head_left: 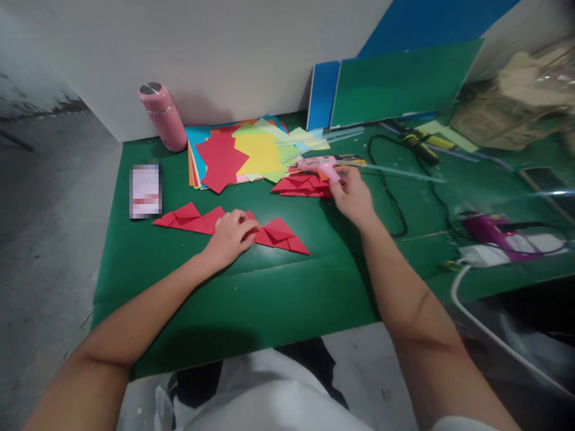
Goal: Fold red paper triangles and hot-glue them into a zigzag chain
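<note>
A strip of folded red paper (281,233) with pointed flaps lies across the front middle of the table. My left hand (231,236) rests over its centre, fingers curled down onto the paper and hiding part of it. Farther back, my right hand (353,194) is closed around the handle of a pink hot glue gun (314,163), whose nozzle points left. A clear glue stick (395,171) trails out behind the gun. Right under the gun sits a second stack of folded red paper (300,185), partly covered by the gun.
Coloured paper sheets (258,152) are piled at the back, beside a pink bottle (164,118). A blurred-out phone-like object (146,191) lies at left. Black cable (395,206), a yellow-black tool (422,148) and a power strip (489,254) occupy the right. A green board (404,84) leans behind.
</note>
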